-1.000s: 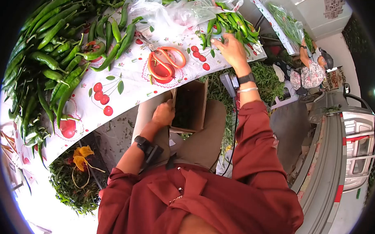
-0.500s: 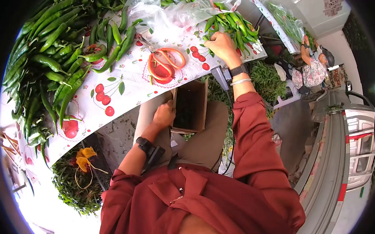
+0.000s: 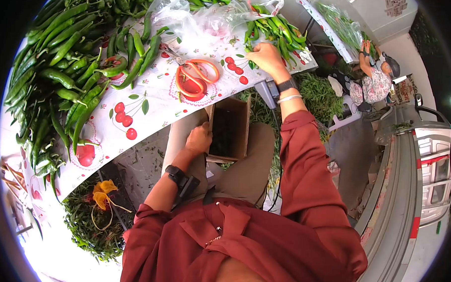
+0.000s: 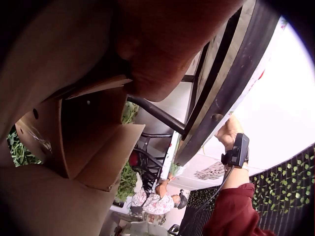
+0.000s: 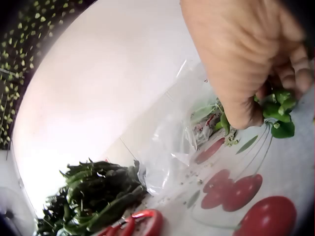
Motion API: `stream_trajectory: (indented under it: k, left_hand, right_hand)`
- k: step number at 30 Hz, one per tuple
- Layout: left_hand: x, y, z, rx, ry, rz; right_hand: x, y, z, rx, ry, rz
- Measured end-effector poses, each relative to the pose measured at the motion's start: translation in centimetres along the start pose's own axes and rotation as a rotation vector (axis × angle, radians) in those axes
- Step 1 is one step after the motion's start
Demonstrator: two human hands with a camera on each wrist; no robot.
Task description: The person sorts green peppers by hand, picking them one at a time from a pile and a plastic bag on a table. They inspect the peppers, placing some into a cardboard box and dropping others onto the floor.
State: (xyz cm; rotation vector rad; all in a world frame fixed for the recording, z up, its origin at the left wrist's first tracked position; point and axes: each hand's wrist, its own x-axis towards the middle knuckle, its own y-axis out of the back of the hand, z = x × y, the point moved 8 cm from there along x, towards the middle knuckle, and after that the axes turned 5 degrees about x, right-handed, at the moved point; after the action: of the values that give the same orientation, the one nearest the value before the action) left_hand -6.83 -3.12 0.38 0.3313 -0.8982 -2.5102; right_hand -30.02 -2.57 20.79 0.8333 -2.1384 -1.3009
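My left hand (image 3: pixel 199 138) grips the rim of an open cardboard box (image 3: pixel 247 129) between my knees. In the left wrist view its skin fills the top, close against the box flap (image 4: pixel 115 160). Over the table's right part, my right hand (image 3: pixel 265 59) points fingers down, pinching small green peppers (image 5: pixel 278 110) beside the thumb in the right wrist view; the other fingertips are partly hidden. Just beyond it lies a small heap of green peppers (image 3: pixel 281 31). Scissors with orange handles (image 3: pixel 217 72) rest on the cherry-patterned tablecloth (image 3: pixel 159 121).
A large heap of long green peppers (image 3: pixel 65 41) covers the table's left side. A clear plastic bag (image 3: pixel 205 21) lies at the back. Leafy greens (image 3: pixel 319 99) pile up beyond the box. Another person (image 3: pixel 379 85) works at the right, near a parked vehicle (image 3: pixel 435 185).
My right hand has drawn back a little to the left from the small pepper heap, and its spread fingers have closed downward. My left hand stays at the box rim.
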Motion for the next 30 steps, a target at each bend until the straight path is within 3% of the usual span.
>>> stream_trajectory:
  k: [1, 3, 11, 14, 17, 19, 23, 25, 30]
  left_hand:
    - [0.0, 0.2, 0.0, -0.002, 0.004, 0.005]
    - [-0.2, 0.3, 0.1, 0.007, 0.002, -0.001]
    - [0.1, 0.0, 0.2, 0.010, -0.022, -0.020]
    - [0.1, -0.1, 0.4, 0.010, -0.022, -0.037]
    - [0.2, -0.1, 0.5, 0.018, -0.019, -0.039]
    - [0.2, -0.3, 0.4, 0.032, -0.012, -0.051]
    - [0.0, -0.3, 0.5, 0.028, -0.043, -0.018]
    - [0.2, -0.3, 0.6, 0.029, -0.057, -0.014]
    - [0.3, -0.9, 0.4, 0.056, -0.040, -0.037]
  right_hand:
    - [-0.1, 0.2, 0.2, -0.001, 0.006, -0.003]
    - [-1.1, -0.1, 1.7, 0.588, -0.098, -0.048]
    - [-6.8, 1.1, 2.0, 1.213, -0.105, -0.099]
    - [-9.9, 1.4, 1.2, 1.274, -0.045, -0.176]
    - [-13.9, 0.6, 0.9, 1.193, -0.116, -0.247]
    - [-15.7, -0.6, 1.3, 1.007, -0.054, -0.353]
    - [-18.7, -3.1, 1.7, 0.904, -0.172, -0.557]
    - [-18.5, -3.6, 2.3, 0.835, -0.116, -0.534]
    - [-14.5, 0.4, 3.5, 0.874, -0.046, -0.236]
